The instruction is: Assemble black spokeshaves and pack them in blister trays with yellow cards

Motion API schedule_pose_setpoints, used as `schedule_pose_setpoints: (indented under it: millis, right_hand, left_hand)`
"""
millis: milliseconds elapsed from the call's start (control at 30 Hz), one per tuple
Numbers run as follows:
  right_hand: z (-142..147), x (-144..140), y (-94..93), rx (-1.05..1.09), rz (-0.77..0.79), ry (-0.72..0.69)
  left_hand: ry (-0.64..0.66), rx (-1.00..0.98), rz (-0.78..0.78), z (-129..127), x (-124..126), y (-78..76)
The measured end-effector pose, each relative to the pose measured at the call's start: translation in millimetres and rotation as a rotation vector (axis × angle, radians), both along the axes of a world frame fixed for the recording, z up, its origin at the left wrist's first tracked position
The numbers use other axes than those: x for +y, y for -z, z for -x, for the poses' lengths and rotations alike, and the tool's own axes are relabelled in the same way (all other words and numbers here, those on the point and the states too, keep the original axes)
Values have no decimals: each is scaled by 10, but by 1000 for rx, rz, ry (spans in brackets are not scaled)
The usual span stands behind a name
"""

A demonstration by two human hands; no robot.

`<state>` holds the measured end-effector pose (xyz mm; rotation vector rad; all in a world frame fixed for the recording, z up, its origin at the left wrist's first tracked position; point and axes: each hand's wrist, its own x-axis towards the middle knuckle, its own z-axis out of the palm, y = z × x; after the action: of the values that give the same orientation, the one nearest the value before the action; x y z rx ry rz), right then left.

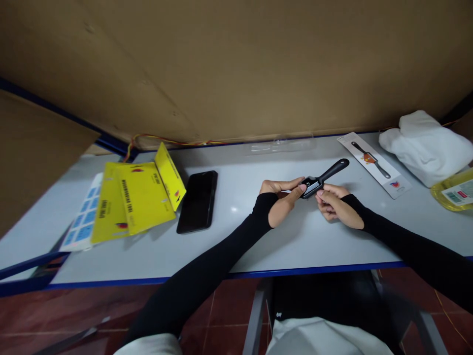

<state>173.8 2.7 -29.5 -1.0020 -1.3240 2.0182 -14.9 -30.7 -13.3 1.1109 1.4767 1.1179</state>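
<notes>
A black spokeshave [332,170] with a silvery blade slants up to the right, just above the table. One of its handles points away from me; the other is mostly hidden by my left hand [281,201]. My left fingers and thumb are closed on the left side of its body. At the body's lower right edge, the thumb and curled fingers of my right hand [338,204] pinch the tool. Behind and right of it lies a backing card [397,185] with a picture of a spokeshave. A clear plastic blister shell [281,146] rests near the back wall.
Yellow folded packaging [144,202] lies over a sheet of blue labels [79,224] on the left, beside a black phone [197,202]. White cloth [424,145] and a bottle of yellow liquid [453,192] stand at right. A blue-edged table [236,246] meets the brown back wall [236,74].
</notes>
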Motion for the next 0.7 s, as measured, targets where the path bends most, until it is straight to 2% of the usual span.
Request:
schedule_pose_setpoints:
  millis: [700]
  right_hand:
    - [-38, -25, -72, 34, -59, -36]
  left_hand:
    - [-39, -46, 53, -15, 12, -100]
